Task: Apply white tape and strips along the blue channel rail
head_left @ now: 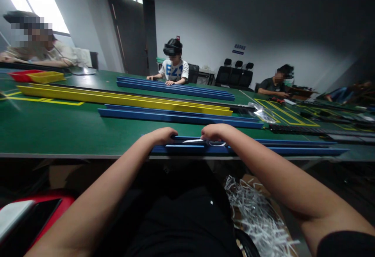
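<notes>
In front of me, along the table's near edge, lies a long blue channel rail [287, 151] with a dark strip inside. My left hand [164, 135] is over its left part, fingers curled down into the rail; what they grip is hidden. My right hand [213, 132] is closed a little to the right, its fingertips pinching a thin white strip [193, 140]. The strip stretches toward my left hand and curls in a loop below my right hand. It looks like a peeled backing, though blur hides its ends.
Beyond lie another blue rail [181, 118], a yellow rail [125, 100] and more blue rails [175, 88] on the green table [58, 128]. Red [25, 75] and yellow trays [48, 77] stand left. Shredded white strips [258, 214] fill a box below. Several people sit around the table.
</notes>
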The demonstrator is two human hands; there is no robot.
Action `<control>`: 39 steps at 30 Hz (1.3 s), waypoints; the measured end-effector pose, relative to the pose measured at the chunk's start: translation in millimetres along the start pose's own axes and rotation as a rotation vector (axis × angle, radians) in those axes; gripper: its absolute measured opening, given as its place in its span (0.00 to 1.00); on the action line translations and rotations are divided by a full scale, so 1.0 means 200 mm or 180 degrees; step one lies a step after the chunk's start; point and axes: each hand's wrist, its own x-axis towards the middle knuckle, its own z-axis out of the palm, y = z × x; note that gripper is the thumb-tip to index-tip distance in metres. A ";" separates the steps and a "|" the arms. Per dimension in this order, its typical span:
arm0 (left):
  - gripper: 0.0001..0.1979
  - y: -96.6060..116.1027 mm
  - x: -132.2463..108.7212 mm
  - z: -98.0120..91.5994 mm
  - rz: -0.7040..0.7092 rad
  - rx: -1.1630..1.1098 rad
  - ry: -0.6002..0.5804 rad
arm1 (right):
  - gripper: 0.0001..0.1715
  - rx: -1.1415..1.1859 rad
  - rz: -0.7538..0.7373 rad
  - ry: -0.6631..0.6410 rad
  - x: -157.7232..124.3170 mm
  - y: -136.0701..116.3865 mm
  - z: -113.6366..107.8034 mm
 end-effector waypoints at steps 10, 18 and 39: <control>0.15 -0.11 -0.09 -0.02 -0.0138 -0.0081 0.0075 | 0.26 -0.0071 -0.0408 0.0438 0.05 0.08 0.08; 0.16 -0.12 -0.09 -0.01 -0.0097 0.0034 0.0133 | 0.21 -0.0635 0.0333 0.0747 0.08 -0.07 0.16; 0.14 0.04 0.11 0.04 0.0041 0.0060 -0.0007 | 0.19 -0.0032 0.0661 0.0780 0.12 -0.17 0.18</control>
